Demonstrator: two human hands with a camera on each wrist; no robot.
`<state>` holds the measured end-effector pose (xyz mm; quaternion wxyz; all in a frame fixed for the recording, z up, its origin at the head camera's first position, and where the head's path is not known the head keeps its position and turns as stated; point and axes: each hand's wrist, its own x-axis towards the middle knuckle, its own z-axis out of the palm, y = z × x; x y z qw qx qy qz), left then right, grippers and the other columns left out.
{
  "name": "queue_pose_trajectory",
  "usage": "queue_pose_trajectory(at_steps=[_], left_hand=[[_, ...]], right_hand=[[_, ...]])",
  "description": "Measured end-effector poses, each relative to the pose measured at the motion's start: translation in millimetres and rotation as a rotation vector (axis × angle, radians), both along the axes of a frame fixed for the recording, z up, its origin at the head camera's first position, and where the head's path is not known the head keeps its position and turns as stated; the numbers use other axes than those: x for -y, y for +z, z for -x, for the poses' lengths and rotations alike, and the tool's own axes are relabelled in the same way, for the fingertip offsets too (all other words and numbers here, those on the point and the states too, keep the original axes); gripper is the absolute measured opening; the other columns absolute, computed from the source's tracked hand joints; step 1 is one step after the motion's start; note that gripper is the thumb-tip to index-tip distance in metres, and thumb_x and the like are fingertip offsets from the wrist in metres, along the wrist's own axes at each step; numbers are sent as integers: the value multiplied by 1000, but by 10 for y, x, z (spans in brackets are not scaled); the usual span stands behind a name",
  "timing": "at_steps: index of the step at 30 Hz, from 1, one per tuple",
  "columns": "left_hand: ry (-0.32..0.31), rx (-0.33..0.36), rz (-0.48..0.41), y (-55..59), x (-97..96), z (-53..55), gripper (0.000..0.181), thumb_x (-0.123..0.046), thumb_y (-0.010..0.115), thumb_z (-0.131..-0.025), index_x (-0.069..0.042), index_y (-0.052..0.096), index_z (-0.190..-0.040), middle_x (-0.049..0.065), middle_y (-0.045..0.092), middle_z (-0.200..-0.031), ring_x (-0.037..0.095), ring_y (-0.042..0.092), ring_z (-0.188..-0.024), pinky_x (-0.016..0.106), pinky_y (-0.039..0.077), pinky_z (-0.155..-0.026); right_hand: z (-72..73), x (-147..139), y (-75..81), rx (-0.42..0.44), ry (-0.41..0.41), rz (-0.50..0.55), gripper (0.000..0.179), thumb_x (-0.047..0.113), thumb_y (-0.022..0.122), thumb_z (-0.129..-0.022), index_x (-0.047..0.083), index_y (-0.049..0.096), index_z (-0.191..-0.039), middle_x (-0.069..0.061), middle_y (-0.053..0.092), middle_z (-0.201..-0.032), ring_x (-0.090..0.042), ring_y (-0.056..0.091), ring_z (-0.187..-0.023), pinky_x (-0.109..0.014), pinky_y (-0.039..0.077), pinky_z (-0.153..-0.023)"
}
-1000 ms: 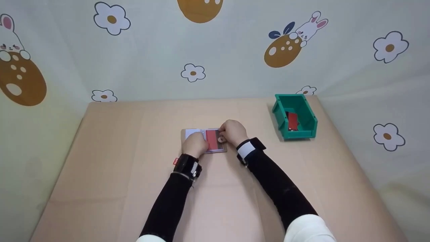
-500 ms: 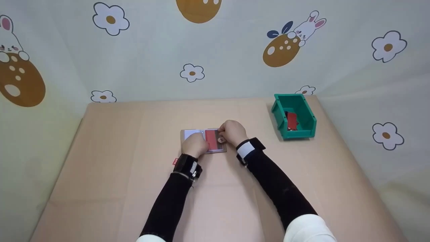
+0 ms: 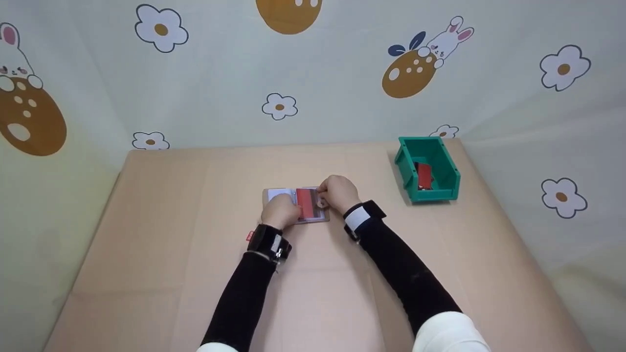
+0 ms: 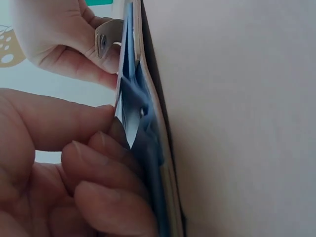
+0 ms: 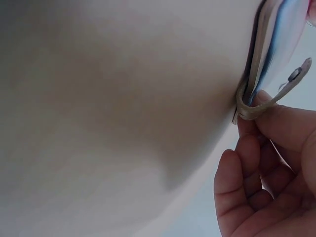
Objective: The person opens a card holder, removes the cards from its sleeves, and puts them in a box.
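Observation:
In the head view a small open card holder (image 3: 323, 218) with clear sleeves lies on the table. A red card (image 3: 305, 201) shows on its right-hand page. My left hand (image 3: 281, 211) pinches the card's near left part; in the left wrist view the fingers (image 4: 106, 195) are curled at the sleeve edge, which gapes a little. My right hand (image 3: 340, 191) pinches the holder's right edge beside its snap strap (image 5: 291, 85). The strap's tab sticks up, unfastened, with a metal snap on it. The fingers of both hands cover parts of the holder.
A green bin (image 3: 434, 195) stands at the table's back right, with a red card-like piece (image 3: 424, 177) inside. Brown paper covers the table (image 3: 195, 244). A patterned curtain (image 3: 220, 63) hangs behind and along both sides.
My left hand has shifted slightly left, and the red card has moved a little left with it across the holder. The right hand stays in place at the right edge.

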<state>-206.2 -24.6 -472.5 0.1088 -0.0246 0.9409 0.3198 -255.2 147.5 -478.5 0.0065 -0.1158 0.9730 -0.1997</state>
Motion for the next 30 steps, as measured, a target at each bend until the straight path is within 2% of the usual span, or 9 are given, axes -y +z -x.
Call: queue_pose_trajectory(at_steps=[4,10,17,26,30], left_hand=[[2,-3,-25,0,68,-1,19,-21,60,-90,-5,63,-79,6,58,-79,22,52,-69,35,42,-61],[7,-5,-91,8,187,-5,19,-15,58,-87,-7,57,-70,4,51,-69,20,47,-63,31,37,-56],[1,-36,-104,34,286,3,19,-14,58,-84,-10,49,-67,4,50,-70,21,48,-65,31,37,-59],[-3,-66,-90,150,365,-17,17,-13,55,-82,-11,47,-67,3,45,-67,21,44,-64,32,34,-59],[8,-60,-130,243,393,-35,19,-13,54,-82,-12,45,-65,2,44,-64,20,43,-61,30,33,-55]], right_hand=[[3,4,-2,7,-14,-1,10,12,76,-85,14,81,-94,-3,74,-99,-22,68,-94,-38,52,-84],[-3,0,-2,10,-17,-8,12,11,75,-86,13,80,-96,-3,74,-100,-22,68,-98,-38,52,-86],[-10,-7,-11,-10,0,-9,11,11,74,-87,14,81,-96,-4,74,-100,-23,68,-97,-39,52,-84],[-10,0,-6,-12,8,-4,13,11,74,-88,13,80,-99,-5,74,-102,-23,68,-99,-39,52,-86],[-6,1,-6,-5,11,-9,13,11,74,-88,13,80,-100,-5,74,-103,-24,68,-101,-38,51,-88]])
